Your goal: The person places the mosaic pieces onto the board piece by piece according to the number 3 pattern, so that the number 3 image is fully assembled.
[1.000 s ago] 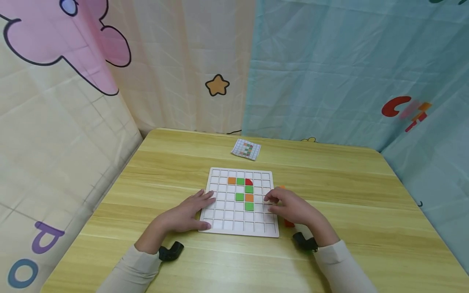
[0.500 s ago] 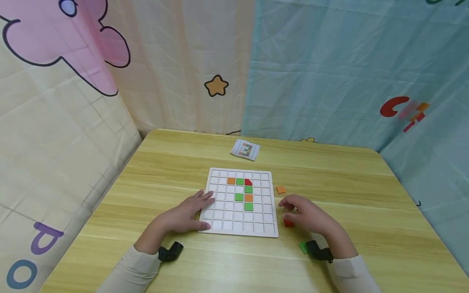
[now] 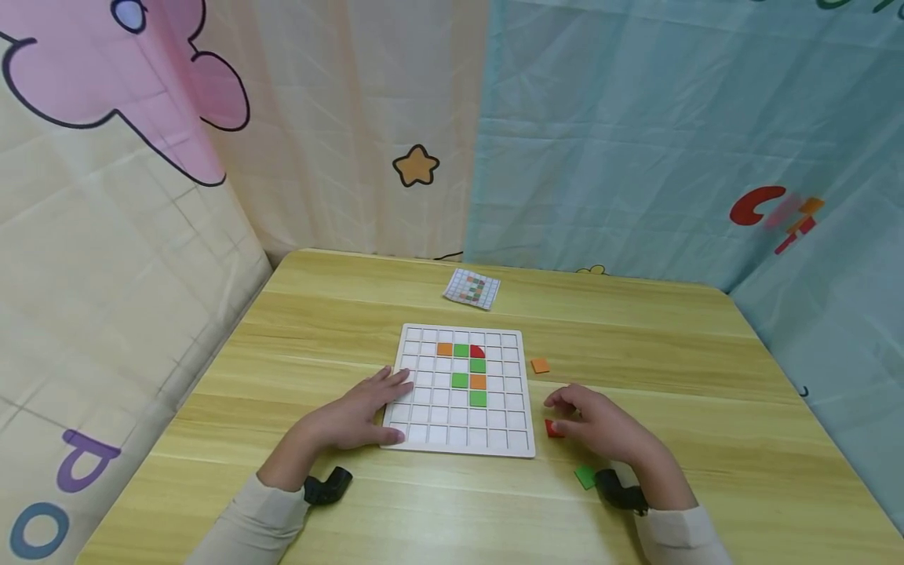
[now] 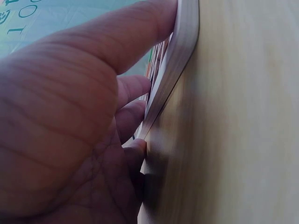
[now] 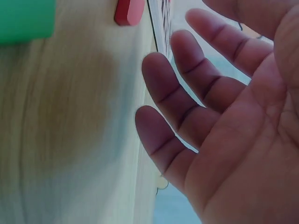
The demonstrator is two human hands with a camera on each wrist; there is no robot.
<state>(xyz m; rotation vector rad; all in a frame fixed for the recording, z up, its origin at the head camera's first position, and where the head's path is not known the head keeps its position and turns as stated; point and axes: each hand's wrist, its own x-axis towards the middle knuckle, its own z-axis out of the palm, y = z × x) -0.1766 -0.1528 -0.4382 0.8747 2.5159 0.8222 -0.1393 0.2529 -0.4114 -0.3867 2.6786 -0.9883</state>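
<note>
A white grid board (image 3: 431, 416) lies on the table, with several orange and green square tiles and a red quarter-round tile (image 3: 476, 351) set in its cells. My left hand (image 3: 358, 410) rests on the board's left edge, fingers spread. In the left wrist view its thumb (image 4: 140, 32) touches the board's rim (image 4: 180, 51). Right of the board, my right hand (image 3: 600, 424) hovers over the table with loosely bent fingers and holds nothing. Close to its thumb lies a red tile (image 3: 551, 428), partly hidden in the head view. The right wrist view also shows this red tile (image 5: 129, 11).
A green tile (image 3: 585, 477) lies beside the right wrist's black camera mount (image 3: 621, 490). Beyond the right hand is an orange tile (image 3: 540, 366). A small pattern card (image 3: 472, 289) lies behind the board. Printed curtains (image 3: 600, 141) hang along the table's far side.
My right hand has moved off the board's right edge, rightward and toward me, uncovering the orange and green tiles on the table. My left hand has stayed in place.
</note>
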